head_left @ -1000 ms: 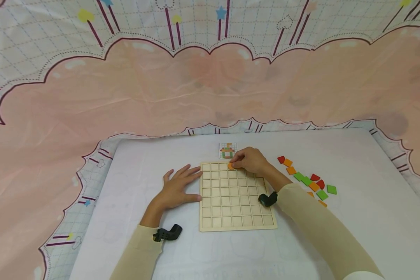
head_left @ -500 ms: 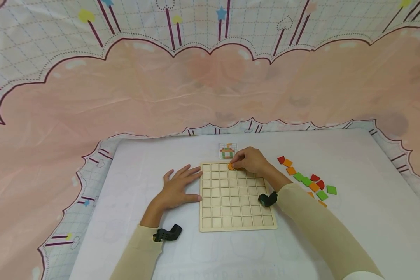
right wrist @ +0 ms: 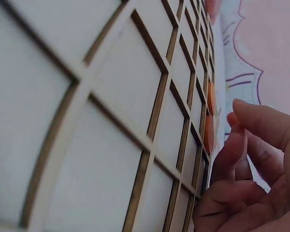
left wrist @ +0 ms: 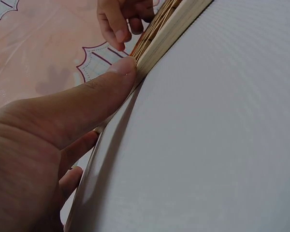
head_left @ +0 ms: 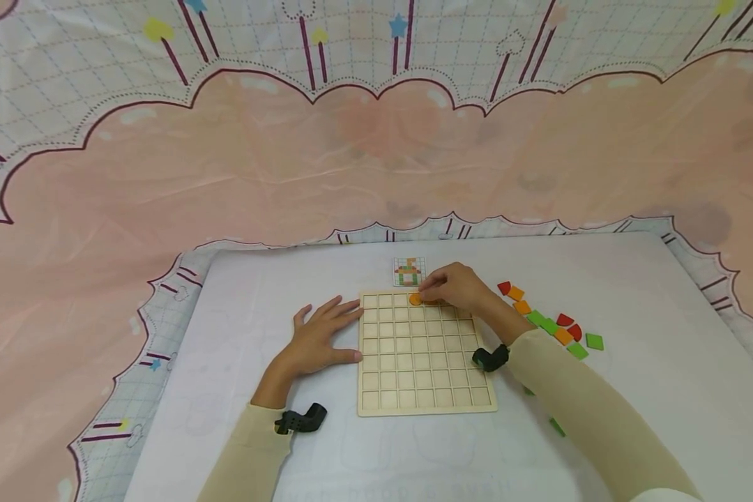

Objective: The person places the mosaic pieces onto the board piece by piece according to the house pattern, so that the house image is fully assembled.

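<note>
My left hand (head_left: 316,339) rests spread on the table, thumb and fingertips against the left edge of the wooden grid board (head_left: 427,410). In the left wrist view the thumb (left wrist: 87,104) presses the board's side. At the far edge my right hand (head_left: 457,287) is above the board, thumb and fingers curled with nothing seen between them. Just left of its fingertips, an orange piece (head_left: 415,299) sits in a top-row cell. The right wrist view shows two orange pieces, one farther (right wrist: 211,98) and one nearer (right wrist: 209,134), beside the curled right hand (right wrist: 261,164).
A small pattern card (head_left: 408,272) lies beyond the board. To the right are scattered loose pieces, among them a red quarter-round (head_left: 505,287), an orange square (head_left: 522,307) and a green square (head_left: 594,341). A green piece (head_left: 557,427) shows beside the right sleeve, which hides others.
The right fingers have lifted off the orange piece and shifted slightly right. Its forearm moved right too, baring green pieces and covering some orange ones. The left hand is still.
</note>
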A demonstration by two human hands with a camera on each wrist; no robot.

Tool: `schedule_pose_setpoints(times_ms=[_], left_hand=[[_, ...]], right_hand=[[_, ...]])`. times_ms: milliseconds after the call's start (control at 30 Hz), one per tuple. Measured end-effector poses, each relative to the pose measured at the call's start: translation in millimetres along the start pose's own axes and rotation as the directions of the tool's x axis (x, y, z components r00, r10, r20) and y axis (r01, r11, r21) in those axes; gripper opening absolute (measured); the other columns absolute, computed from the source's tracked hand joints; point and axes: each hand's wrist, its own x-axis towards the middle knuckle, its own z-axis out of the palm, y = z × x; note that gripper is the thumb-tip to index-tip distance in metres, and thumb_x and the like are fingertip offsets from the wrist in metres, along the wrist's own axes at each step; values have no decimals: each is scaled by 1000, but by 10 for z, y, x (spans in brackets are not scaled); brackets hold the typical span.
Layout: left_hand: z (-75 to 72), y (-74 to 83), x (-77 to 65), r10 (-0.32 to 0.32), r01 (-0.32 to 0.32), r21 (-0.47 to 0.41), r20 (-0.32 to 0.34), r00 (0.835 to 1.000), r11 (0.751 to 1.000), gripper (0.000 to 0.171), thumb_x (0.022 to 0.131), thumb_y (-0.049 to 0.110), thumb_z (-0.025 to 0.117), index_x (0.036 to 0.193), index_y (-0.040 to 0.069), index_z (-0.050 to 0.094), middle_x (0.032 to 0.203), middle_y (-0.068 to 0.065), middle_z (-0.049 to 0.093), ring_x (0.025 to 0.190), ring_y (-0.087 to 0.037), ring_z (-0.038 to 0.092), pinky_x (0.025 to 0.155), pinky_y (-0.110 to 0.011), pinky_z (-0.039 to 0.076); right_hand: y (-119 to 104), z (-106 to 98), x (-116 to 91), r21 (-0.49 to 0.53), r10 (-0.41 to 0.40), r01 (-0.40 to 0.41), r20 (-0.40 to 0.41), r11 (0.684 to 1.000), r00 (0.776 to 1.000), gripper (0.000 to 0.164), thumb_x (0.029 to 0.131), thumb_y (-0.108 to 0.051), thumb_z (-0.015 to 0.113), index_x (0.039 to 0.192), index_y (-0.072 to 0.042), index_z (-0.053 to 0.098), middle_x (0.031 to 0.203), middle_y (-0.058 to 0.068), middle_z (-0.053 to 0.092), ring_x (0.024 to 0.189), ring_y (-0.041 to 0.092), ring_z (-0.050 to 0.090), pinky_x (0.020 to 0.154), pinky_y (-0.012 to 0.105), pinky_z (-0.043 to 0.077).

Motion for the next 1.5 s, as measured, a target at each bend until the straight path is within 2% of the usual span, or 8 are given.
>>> schedule_pose_setpoints(times_ms=[200, 467, 733, 933, 1200, 1400, 1500], left_hand=[[-3, 8, 5, 2, -2, 2, 0, 1000, 1000, 87, 80, 55, 81, 155, 26, 46, 166, 7, 36, 159, -27, 17, 119, -67, -3], [-8, 15, 2, -3, 3, 3, 5, 1000, 1000, 87, 80, 55, 81, 155, 26, 46, 166, 7, 36, 159, -27, 17, 119, -68, -3], [-6, 3, -2, 3, -3, 13, 1, 1000, 1000, 87, 81, 55, 80, 155, 24, 47, 166, 5, 37, 159, -29, 18, 118, -69, -2], [-8, 0, -1, -3, 3, 17, 5, 1000, 1000, 87, 81, 55, 80, 155, 25, 46, 166, 6, 36, 159, -28, 17, 119, -68, -2], [-8, 13, -3, -10, 10, 12, 1, 1000, 1000, 88, 80, 55, 80, 155, 25, 47, 165, 6, 38, 159, -27, 19, 119, -65, -1], [-18, 33, -6, -6, 6, -1, 0, 1000, 1000, 87, 80, 54, 81, 154, 23, 47, 165, 5, 39, 159, -27, 19, 119, -66, -2], [-17, 35, -4, -3, 3, 0, 0, 1000, 1000, 87, 80, 54, 81, 154, 23, 47, 165, 5, 39, 159, -27, 19, 119, -66, -2]], right_hand=[[51, -121, -85, -3, 0, 0, -5, 1000, 1000, 18, 89, -36, 79, 101, -22, 81, 107, -1, 76, 104, 22, 62, 91, 37, 49], [132, -432, -242, -19, 24, -25, -47, 1000, 999, 20, 92, -31, 77, 105, -16, 81, 105, 4, 74, 98, 24, 59, 83, 33, 47], [360, -830, -415, -107, 33, -42, -88, 993, 996, 26, 95, -34, 72, 111, -14, 79, 108, 8, 74, 97, 27, 61, 78, 31, 51], [559, -1065, -500, -149, 64, -80, -108, 986, 992, 28, 97, -35, 71, 112, -13, 78, 108, 8, 76, 99, 26, 61, 81, 30, 51], [797, -1180, -552, -214, 103, -124, -103, 969, 989, 34, 97, -38, 70, 115, -11, 76, 108, 8, 74, 102, 28, 59, 81, 32, 49], [911, -1167, -572, -216, 152, -166, -78, 962, 985, 40, 94, -44, 73, 116, -11, 75, 110, 10, 72, 105, 31, 59, 86, 42, 52], [934, -1145, -571, -218, 160, -173, -75, 960, 984, 36, 92, -40, 75, 114, -11, 75, 110, 10, 71, 105, 31, 58, 86, 41, 53]])
